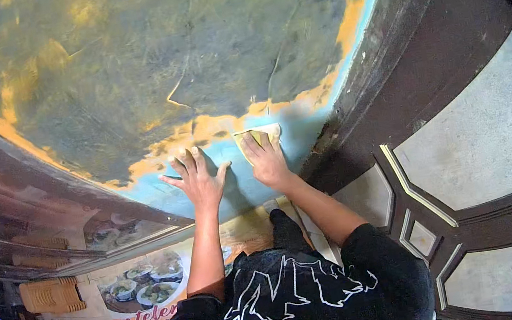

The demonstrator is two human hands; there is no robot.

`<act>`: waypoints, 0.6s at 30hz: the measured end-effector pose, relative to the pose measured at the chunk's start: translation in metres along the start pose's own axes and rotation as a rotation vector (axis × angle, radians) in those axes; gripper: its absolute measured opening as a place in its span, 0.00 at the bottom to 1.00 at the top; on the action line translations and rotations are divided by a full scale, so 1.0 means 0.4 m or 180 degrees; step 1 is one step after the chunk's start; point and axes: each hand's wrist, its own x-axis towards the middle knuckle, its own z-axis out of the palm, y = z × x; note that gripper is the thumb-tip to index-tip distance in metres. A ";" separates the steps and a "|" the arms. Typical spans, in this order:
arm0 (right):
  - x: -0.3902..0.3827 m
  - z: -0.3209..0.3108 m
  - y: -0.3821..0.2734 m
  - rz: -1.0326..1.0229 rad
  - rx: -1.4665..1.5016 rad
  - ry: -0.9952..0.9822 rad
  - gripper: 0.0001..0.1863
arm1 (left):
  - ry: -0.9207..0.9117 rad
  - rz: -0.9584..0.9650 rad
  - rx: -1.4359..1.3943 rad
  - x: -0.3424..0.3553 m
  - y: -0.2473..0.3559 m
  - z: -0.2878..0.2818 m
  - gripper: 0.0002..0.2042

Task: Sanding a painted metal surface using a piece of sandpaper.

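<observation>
A flat wall panel (115, 75) spans the view in front of me. Its broad middle is mottled dark grey, an uneven orange fringe (211, 129) surrounds that, and light blue paint (250, 184) shows along the lower edge. My left hand (198, 181) rests on the blue part, empty, with its fingers spread and the tips near the fringe. To its right, my right hand (268, 166) presses a folded yellow sheet with a pale edge, which looks like sandpaper (275, 133), flat against the panel. The sheet's face against the wall is hidden.
Dark brown frame boards (388, 65) border the panel on the right, beside dark-framed pale panels (473, 132). A glossy brown surface (43, 214) runs along the left. Lower left are a food poster (146, 291) and stacked orange-brown stools (53, 296).
</observation>
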 end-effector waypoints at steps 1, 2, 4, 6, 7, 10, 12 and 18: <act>0.011 -0.005 -0.004 -0.0007 0.0150 0.0018 0.31 | 0.0078 0.0046 -0.0003 -0.003 -0.005 0.008 0.57; 0.028 -0.020 -0.022 -0.0019 0.0322 0.0018 0.32 | 0.0067 0.0017 0.0018 -0.011 -0.013 0.014 0.57; 0.085 -0.041 -0.043 -0.0014 0.0394 0.0202 0.31 | 0.0076 -0.0151 -0.0167 -0.016 -0.019 0.028 0.52; 0.087 -0.033 -0.065 0.0043 0.0249 0.0236 0.30 | -0.0076 -0.0242 -0.0158 -0.028 -0.023 0.027 0.53; 0.070 -0.014 -0.069 0.0046 0.0244 0.0172 0.30 | 0.0008 -0.0157 -0.0155 -0.028 -0.028 0.031 0.52; 0.030 0.021 -0.078 -0.0041 0.0224 -0.0232 0.32 | 0.0067 -0.0115 -0.0145 -0.039 -0.043 0.032 0.53; 0.040 0.011 -0.094 -0.0094 0.0224 -0.0143 0.33 | 0.0004 -0.0110 -0.0075 -0.051 -0.067 0.031 0.52; 0.082 0.002 -0.145 -0.0098 0.0436 0.0151 0.31 | -0.0152 -0.0277 -0.0096 -0.072 -0.101 0.024 0.50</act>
